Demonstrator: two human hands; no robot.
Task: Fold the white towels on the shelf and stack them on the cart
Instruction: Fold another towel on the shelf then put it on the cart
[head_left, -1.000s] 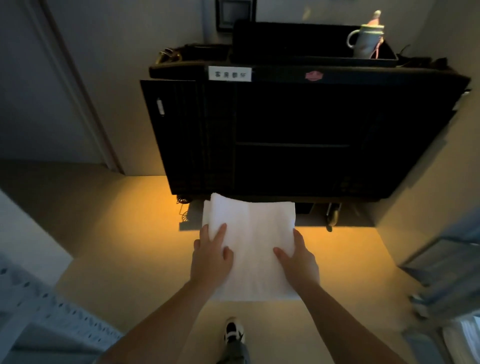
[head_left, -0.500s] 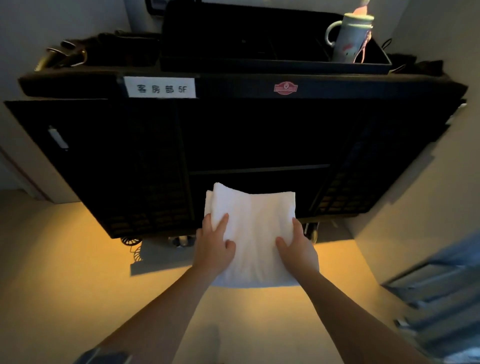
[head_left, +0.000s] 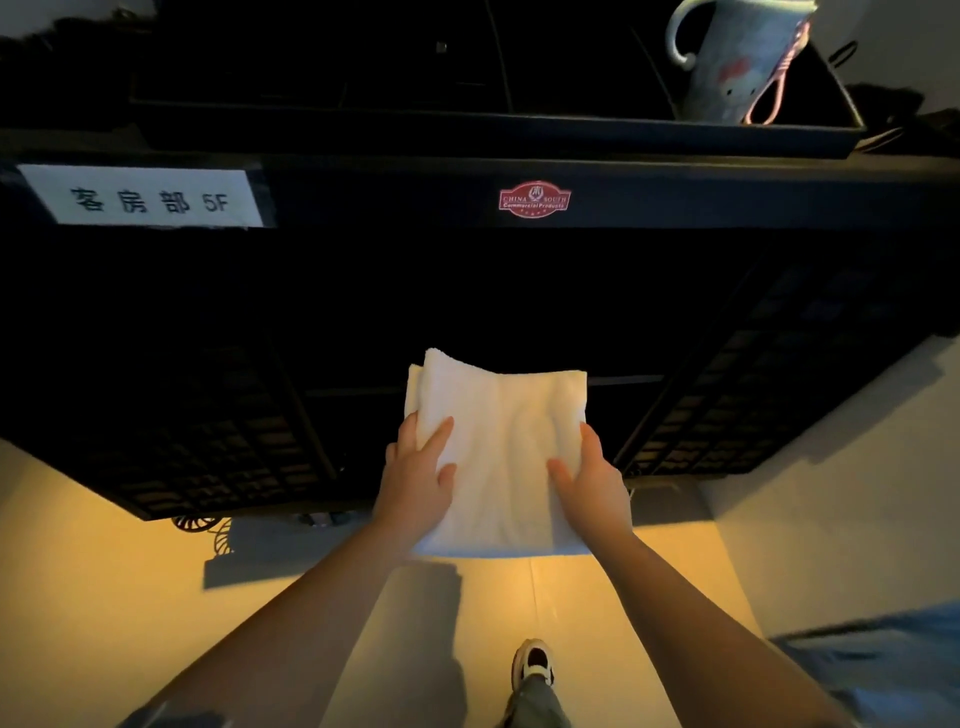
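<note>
Head view shows my left hand (head_left: 415, 475) and my right hand (head_left: 592, 480) each clamped on a side edge of the folded white towel (head_left: 501, 452), thumbs pressed on top and fingers curled underneath, out of sight. The towel is carried flat between my two grips, in the air in front of the dark open bay of the black cart (head_left: 363, 197), its far edge level with a thin inner shelf line (head_left: 353, 391), though I cannot tell whether it has reached the shelf. I judge that the folding is done and that this is the placing step. The far left corner of the towel shows a second layer peeking out, so the fold is not quite square; if I slide it in carelessly that loose layer could catch on the shelf lip and peel the fold open. The bay is very dark, so I cannot see what lies inside, and I might set the towel down crooked or off the stack. Up on the cart's top tray (head_left: 493, 127) stands a mug (head_left: 737, 57), well apart from my hands. A white label (head_left: 145, 197) and a red badge (head_left: 535, 197) sit on the front rail. Below, the floor (head_left: 104, 571) glows amber, and my shoe (head_left: 532, 662) is near the cart's base.
</note>
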